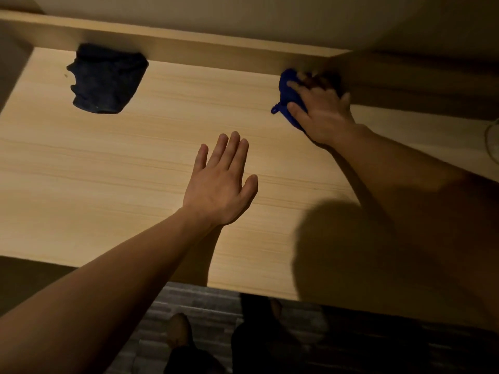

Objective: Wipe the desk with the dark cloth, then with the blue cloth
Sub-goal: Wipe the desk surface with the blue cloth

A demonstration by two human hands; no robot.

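The light wooden desk (pixel 108 171) fills most of the view. A dark cloth (pixel 105 79) lies crumpled at the back left, against the raised back board, with no hand on it. At the back right my right hand (pixel 321 109) presses down on the blue cloth (pixel 287 97), fingers spread over it, close to the back board. Most of the blue cloth is hidden under the hand. My left hand (pixel 220 182) hovers flat over the middle of the desk, fingers apart and holding nothing.
A raised back board (pixel 189 47) runs along the desk's far edge. A side panel (pixel 10 66) bounds the left end. The front edge (pixel 243 288) is near me, with my feet on the floor below. A pale curved object (pixel 490 136) shows at the right edge.
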